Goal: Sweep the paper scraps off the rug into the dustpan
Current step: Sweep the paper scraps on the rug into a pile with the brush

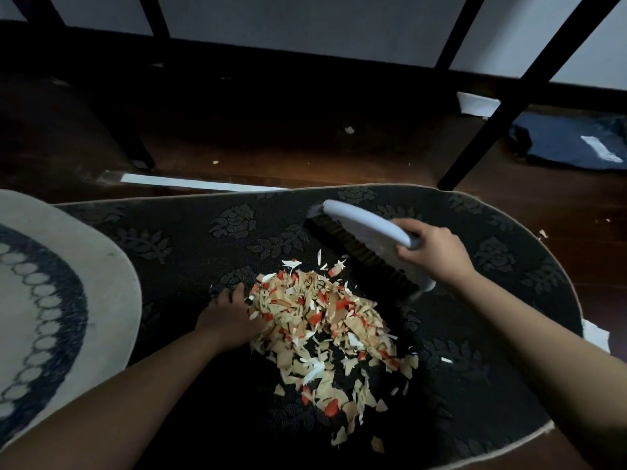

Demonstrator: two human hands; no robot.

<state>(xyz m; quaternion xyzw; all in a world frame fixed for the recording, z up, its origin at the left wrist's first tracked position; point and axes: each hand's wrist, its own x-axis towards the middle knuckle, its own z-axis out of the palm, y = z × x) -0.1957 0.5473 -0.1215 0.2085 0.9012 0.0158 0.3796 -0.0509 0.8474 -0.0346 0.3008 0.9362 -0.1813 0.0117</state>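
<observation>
Where the dark rug (210, 232) fills the centre of the frame, its pile shows raised rose & leaf motifs w/ a pale bound edge; no readable writing or brand anywhere. The paper scraps (325, 327) lie heaped mid-frame on it: torn, jagged bits in tan, white & red-orange, thinning out toward lower centre. Right hand (432, 252), right of centre, has its grip wrapped round the handle of a hand brush (366, 232), pale grey smooth plastic back, curved shape, dark bristles along its lower-left side, bristles down at the upper-right edge of the pile. Left hand (230, 313) rests at the pile's left edge, fingers spread fairly flat on the rug & touching scraps, grip holding nothing. Left edge of frame: a cream oval mat (101, 266) w/ a navy ring pattern overlaps the rug. Upper frame: dark wood floor (271, 147), black slanted furniture legs (529, 86), blue fabric (570, 144) at upper right. The dustpan can't be made out.
</observation>
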